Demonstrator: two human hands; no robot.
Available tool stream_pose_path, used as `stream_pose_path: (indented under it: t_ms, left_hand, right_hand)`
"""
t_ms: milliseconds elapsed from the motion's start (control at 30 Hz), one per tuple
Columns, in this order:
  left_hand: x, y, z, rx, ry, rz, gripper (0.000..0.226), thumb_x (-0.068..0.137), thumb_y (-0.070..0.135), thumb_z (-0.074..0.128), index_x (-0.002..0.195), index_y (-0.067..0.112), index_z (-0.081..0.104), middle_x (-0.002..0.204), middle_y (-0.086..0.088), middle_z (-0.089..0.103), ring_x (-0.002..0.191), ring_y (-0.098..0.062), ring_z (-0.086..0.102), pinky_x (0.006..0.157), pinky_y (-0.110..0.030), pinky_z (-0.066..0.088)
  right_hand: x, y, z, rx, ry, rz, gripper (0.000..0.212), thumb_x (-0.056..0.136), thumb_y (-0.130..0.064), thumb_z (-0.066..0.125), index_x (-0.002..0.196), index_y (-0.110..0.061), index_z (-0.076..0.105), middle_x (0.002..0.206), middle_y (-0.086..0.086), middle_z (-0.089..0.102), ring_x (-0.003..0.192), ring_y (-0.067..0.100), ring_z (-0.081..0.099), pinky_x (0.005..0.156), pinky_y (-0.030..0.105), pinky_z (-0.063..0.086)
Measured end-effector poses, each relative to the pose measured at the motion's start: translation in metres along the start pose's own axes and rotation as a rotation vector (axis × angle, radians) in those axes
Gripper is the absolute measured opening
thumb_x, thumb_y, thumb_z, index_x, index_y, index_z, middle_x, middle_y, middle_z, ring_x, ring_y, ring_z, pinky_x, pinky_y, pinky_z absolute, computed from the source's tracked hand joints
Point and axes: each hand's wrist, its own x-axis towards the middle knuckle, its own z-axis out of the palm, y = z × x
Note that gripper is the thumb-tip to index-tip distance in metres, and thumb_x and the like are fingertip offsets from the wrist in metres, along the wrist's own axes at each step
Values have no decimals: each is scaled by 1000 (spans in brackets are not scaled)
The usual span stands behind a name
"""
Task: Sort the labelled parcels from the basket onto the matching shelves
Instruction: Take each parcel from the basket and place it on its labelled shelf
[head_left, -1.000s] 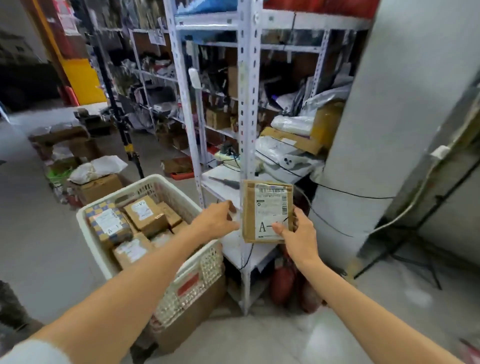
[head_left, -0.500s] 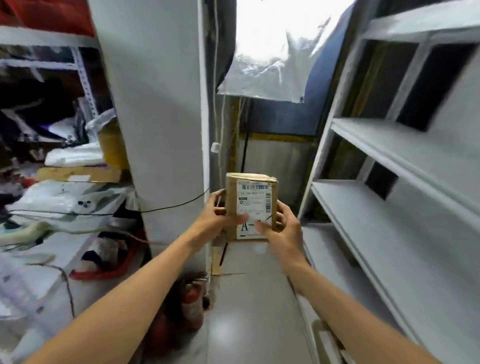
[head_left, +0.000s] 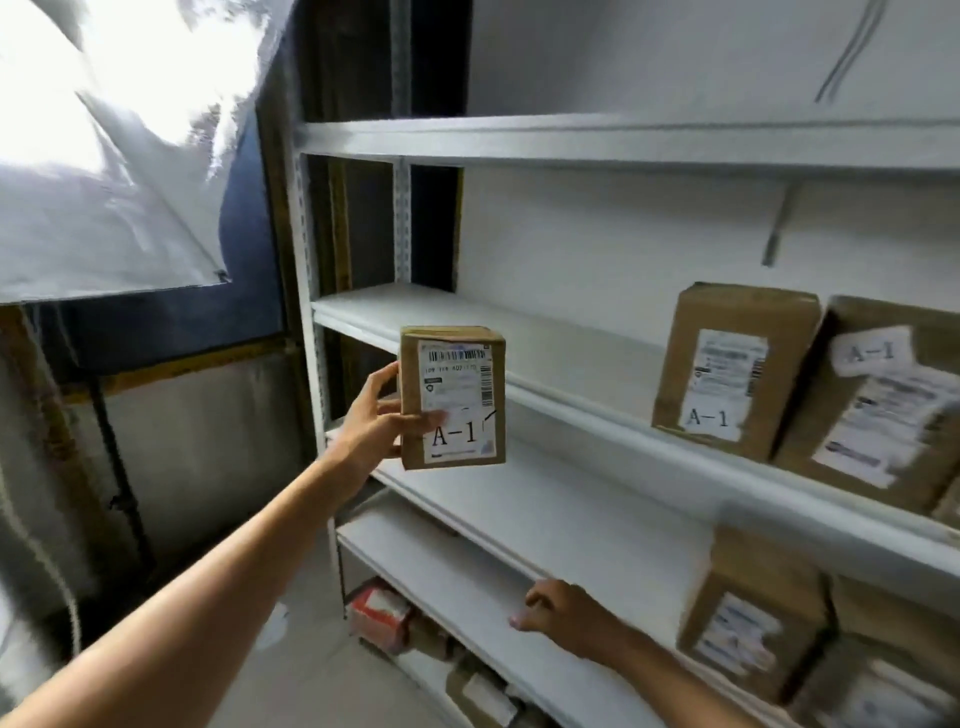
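Note:
A small brown cardboard parcel (head_left: 453, 397) with a white label reading A-1 is held upright in the air by my left hand (head_left: 375, 418), which grips its left side, thumb across the front. It hovers in front of the left end of a white metal shelf unit (head_left: 597, 405). On the middle shelf at the right stand two brown parcels (head_left: 730, 371) also marked A-1. My right hand (head_left: 563, 613) hangs low by the edge of a lower shelf, fingers loosely curled, holding nothing. The basket is out of view.
More brown parcels (head_left: 753, 616) sit on the lower shelf at the right. A red-and-white box (head_left: 379, 613) and other packages lie on the bottom level. A crinkled white sheet (head_left: 104, 156) hangs at the upper left. Grey floor lies below.
My view has swung right onto the white shelves. My right hand has let go of the parcel and dropped low; my left hand alone now holds it, raised toward the shelf.

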Motion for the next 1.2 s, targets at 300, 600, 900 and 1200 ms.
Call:
stream_pose_path:
  t_ms: [300, 600, 900, 1200]
  left_hand:
    - [84, 18, 87, -4, -310, 55, 81, 76, 4, 74, 141, 26, 32, 105, -9, 70, 96, -25, 68, 81, -46, 55]
    - [164, 10, 125, 27, -349, 61, 80, 75, -13, 65, 140, 19, 33, 101, -9, 69, 87, -21, 68, 59, -31, 58]
    - [214, -10, 162, 48, -460, 37, 81, 73, -15, 66, 140, 15, 32, 106, -15, 68, 95, -27, 66, 73, -40, 57]
    - [232, -20, 179, 136, -600, 26, 77, 67, -11, 73, 131, 15, 38, 112, -22, 63, 102, -34, 64, 80, -41, 56]
  right_hand:
    - [-23, 46, -33, -62, 54, 181, 61, 69, -68, 61, 107, -20, 63, 111, 3, 63, 97, 18, 59, 76, 29, 41]
    - [11, 79, -78, 0, 194, 243, 60, 79, -63, 59, 124, -24, 56, 116, -4, 58, 102, 10, 57, 88, 24, 44]
    - [29, 63, -101, -37, 307, 220, 62, 79, -55, 64, 130, -24, 49, 127, -2, 52, 110, 12, 53, 92, 27, 44]
    - [31, 25, -107, -81, 400, 222, 66, 83, -49, 64, 139, -21, 43, 138, 2, 49, 121, 16, 51, 95, 29, 44]
